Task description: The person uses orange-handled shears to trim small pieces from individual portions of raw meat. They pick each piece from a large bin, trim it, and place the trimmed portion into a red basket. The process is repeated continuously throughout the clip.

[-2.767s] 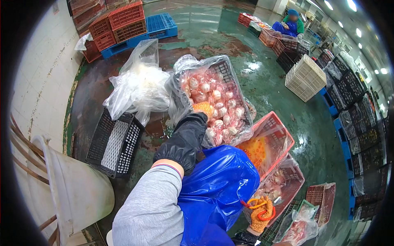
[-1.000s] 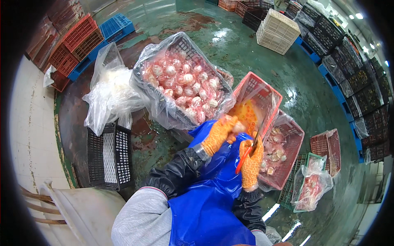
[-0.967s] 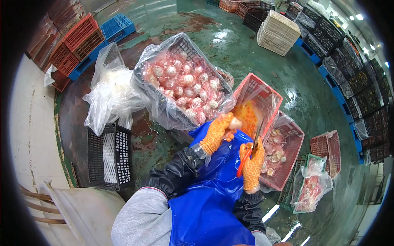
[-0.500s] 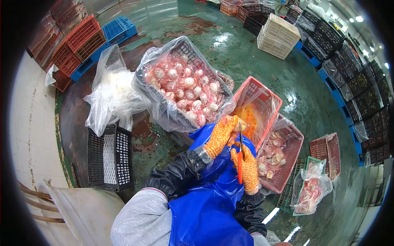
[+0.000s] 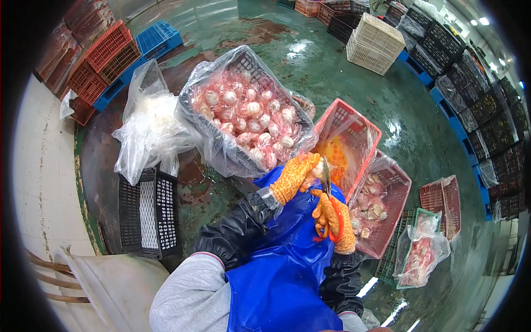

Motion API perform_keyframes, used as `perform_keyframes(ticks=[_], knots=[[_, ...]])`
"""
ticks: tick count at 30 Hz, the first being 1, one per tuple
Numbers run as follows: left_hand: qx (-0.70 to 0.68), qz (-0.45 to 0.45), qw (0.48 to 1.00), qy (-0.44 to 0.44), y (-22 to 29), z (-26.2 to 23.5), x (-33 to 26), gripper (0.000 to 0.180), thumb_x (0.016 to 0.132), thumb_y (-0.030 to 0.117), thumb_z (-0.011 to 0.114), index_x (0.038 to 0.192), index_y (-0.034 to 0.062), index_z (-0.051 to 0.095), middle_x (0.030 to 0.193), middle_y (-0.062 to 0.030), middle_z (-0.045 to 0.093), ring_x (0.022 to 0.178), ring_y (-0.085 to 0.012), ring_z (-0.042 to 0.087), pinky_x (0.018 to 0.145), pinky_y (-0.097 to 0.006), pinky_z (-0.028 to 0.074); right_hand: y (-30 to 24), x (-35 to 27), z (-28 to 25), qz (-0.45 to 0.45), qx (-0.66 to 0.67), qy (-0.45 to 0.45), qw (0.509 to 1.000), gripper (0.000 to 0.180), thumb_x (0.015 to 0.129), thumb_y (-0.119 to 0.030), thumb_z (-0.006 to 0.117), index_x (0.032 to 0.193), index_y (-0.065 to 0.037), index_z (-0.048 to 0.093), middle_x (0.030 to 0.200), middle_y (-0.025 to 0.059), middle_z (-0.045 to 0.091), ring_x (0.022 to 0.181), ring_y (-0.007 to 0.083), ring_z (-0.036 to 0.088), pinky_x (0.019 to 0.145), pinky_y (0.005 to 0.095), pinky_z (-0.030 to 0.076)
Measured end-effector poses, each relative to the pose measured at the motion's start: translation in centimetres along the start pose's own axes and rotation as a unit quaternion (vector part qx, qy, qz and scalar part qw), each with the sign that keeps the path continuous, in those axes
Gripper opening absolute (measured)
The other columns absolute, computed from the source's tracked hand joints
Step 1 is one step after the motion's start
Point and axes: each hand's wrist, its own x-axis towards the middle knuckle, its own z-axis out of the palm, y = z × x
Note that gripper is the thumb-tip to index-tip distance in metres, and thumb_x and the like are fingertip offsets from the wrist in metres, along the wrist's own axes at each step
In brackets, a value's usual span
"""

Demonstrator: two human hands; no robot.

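My left hand (image 5: 294, 180), in an orange patterned glove, grips a small whitish round piece (image 5: 317, 168) above my blue apron (image 5: 276, 276). My right hand (image 5: 336, 222), gloved alike, holds red-handled scissors (image 5: 326, 178). Their handles are spread, and the metal blades point away from me, against or just beside the piece; I cannot tell which. Past my hands lies a red crate (image 5: 362, 124) lined with clear plastic, with yellow-orange liquid and orange round bits (image 5: 336, 155) in it. A film-lined dark crate (image 5: 188, 91) beyond my left hand is heaped with whitish balls in pinkish, film-like matter (image 5: 251, 108).
Right of my hands stands a pink-red crate (image 5: 395, 193) with pale pieces. Farther right lies a bagged pink heap (image 5: 418, 257). To the left are a black crate (image 5: 166, 216) and crumpled clear plastic (image 5: 152, 124). White crates (image 5: 376, 44) stand on the wet green floor.
The scissors' handles have spread apart and my right fingers have opened with them. My left hand has shifted slightly left, and the piece in it now looks whiter.
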Motion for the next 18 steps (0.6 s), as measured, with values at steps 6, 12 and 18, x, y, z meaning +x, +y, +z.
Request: perform_keyframes(ticks=[6, 12, 18], knots=[[0.424, 0.461, 0.780, 0.002, -2.4, -2.2, 2.0, 0.027, 0.087, 0.022, 0.052, 0.105, 0.0016, 0.055, 0.092, -0.0092, 0.059, 0.077, -0.0191, 0.058, 0.065, -0.027, 0.048, 1.5, 2.0, -2.2, 0.013, 0.267, -0.196, 0.943, 0.066, 0.090, -0.049, 0.039, 0.124, 0.008, 0.037, 0.061, 0.0014, 0.044, 0.045, 0.0062, 0.037, 0.038, 0.0185, 0.032], [0.059, 0.067, 0.996, 0.005, -1.4, -0.3, 2.3, 0.028, 0.087, 0.023, 0.053, 0.105, 0.0019, 0.054, 0.096, -0.0089, 0.059, 0.082, -0.0199, 0.059, 0.067, -0.028, 0.049, 1.6, 4.4, -2.3, 0.097, 0.507, -0.266, 0.814, 0.066, 0.091, -0.049, 0.035, 0.129, 0.003, 0.028, 0.062, 0.0072, 0.042, 0.043, 0.0125, 0.039, 0.041, 0.0230, 0.037], [-0.132, -0.018, 0.990, 0.040, -1.3, -0.2, 3.7, 0.013, 0.087, 0.017, 0.055, 0.088, 0.0046, 0.057, 0.077, -0.0060, 0.058, 0.063, -0.0137, 0.057, 0.052, -0.025, 0.048, -0.1, 5.9, -2.6, 0.079, 0.339, -0.236, 0.907, 0.062, 0.091, -0.049, 0.035, 0.121, 0.006, 0.041, 0.066, 0.0060, 0.048, 0.044, 0.0085, 0.038, 0.038, 0.0201, 0.035]])
